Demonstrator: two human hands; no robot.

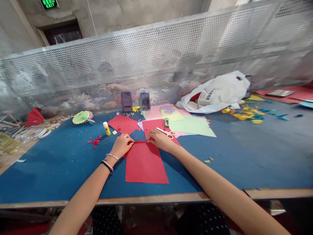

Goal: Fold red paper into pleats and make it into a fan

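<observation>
Red paper sheet (147, 164): flat on the blue tabletop (234, 156), in front of the person and between the forearms, its near edge just short of the tabletop's front edge.
Folded strip (140, 142): a narrow band along the sheet's far edge, running from one hand to the other.
Left hand (121, 144): fingers nearly closed, thumb and fingertips pinching the left end of the strip; beaded bracelets (107, 165) circle the wrist.
Right hand (157, 139): fingers bent and drawn together, fingertips on the strip's right end, pinching it.
Scissors (167, 133): pale-handled, lying just beyond the right hand, partly hidden by it; whether they touch it, I cannot tell.
Second red sheet (153, 125): beneath the scissors, partly covered by the right hand.
Third red sheet (124, 123): beyond the left hand, with a cut, irregular outline.
Glue stick (107, 128): upright, yellow with a white cap, left of the third red sheet.
Red scraps (96, 142): a small heap, left of the left hand.
Paper fan (81, 117): green and yellow, farther back on the left.
Pale green sheet (198, 126): right of the scissors, among other pastel paper.
White plastic bag (220, 91): at the back right, against the perforated metal partition (146, 45).
</observation>
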